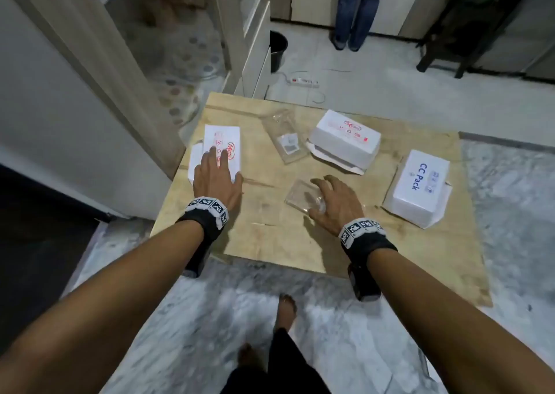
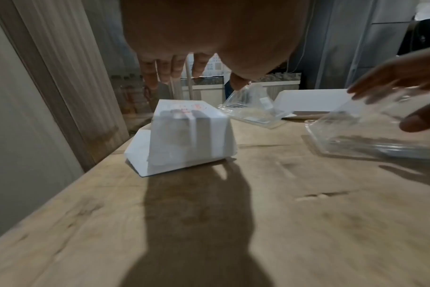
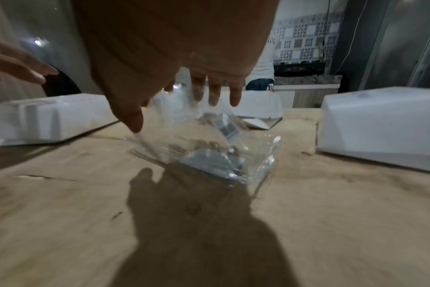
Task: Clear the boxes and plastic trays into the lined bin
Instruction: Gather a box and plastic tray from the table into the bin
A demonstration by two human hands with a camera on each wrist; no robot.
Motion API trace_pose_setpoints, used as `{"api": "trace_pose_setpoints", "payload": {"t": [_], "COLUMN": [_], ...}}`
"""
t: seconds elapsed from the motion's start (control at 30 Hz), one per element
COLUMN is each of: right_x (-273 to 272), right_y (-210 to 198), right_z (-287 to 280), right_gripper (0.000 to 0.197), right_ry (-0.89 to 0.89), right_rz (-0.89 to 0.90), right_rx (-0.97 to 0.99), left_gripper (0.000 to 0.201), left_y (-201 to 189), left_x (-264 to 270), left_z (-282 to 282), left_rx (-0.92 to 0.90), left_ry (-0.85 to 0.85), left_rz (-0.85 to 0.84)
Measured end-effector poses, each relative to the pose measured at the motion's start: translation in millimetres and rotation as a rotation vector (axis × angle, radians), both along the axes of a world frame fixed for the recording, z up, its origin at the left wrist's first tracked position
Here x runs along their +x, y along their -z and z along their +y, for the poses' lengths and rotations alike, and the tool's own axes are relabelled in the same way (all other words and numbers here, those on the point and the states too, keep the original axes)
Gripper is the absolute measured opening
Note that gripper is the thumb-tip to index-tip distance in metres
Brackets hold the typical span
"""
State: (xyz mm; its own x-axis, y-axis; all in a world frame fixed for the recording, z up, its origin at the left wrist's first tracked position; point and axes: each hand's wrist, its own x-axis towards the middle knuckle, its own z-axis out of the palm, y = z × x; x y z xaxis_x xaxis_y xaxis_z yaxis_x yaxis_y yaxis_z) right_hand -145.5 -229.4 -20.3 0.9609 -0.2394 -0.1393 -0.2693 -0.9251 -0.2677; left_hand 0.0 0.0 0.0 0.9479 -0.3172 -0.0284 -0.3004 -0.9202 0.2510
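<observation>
Boxes: three white ones on the desk [image 1: 300,237]; left box [image 1: 223,141], middle box [image 1: 345,138], right box [image 1: 420,180].
Trays: clear far tray [image 1: 285,138] lies between the left and middle boxes; near tray [image 1: 303,195] is at desk centre.
Left hand [image 1: 217,180]: fingers straight, above the left box.
Right hand [image 1: 333,204]: fingers spread loosely over the near tray.

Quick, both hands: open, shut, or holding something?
Left hand: open, fingers straight above the white red-printed box.
Right hand: open, fingers spread over the clear plastic tray, no grip yet.
</observation>
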Motion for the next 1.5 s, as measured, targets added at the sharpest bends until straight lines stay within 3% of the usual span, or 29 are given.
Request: {"api": "trace_pose_setpoints", "payload": {"t": [0.17,0.37,0.57,0.77,0.97,1.2,1.5], "right_x": [30,50,55,52,43,33,-16], "right_y": [14,28,28,24,10,-29,-127], "right_z": [-3,0,11,40,57,56,-4], "right_gripper": [0.057,0.064,0.064,0.065,0.061,0.061,0.066], "right_ry": [0.158,0.264,0.378,0.425,0.484,0.55,0.674], "right_rz": [-0.088,-0.137,-0.11,-0.111,-0.193,-0.312,-0.495], "right_rx": [0.165,0.143,0.211,0.203,0.172,0.131,0.026], "left_gripper": [0.079,0.099,0.091,0.09,0.088,0.083,0.083], "left_y": [31,45,42,41,41,-3,-116], "left_x": [41,65,59,57,60,55,33], "left_z": [0,1,3,10,24,17,-69], "left_rx": [0.084,-0.085,-0.087,-0.183,-0.204,-0.248,-0.345], "left_ry": [-0.098,-0.199,-0.105,-0.061,0.095,0.241,0.511], "left_rz": [0.061,0.259,0.108,0.153,0.143,0.113,-0.023]}}
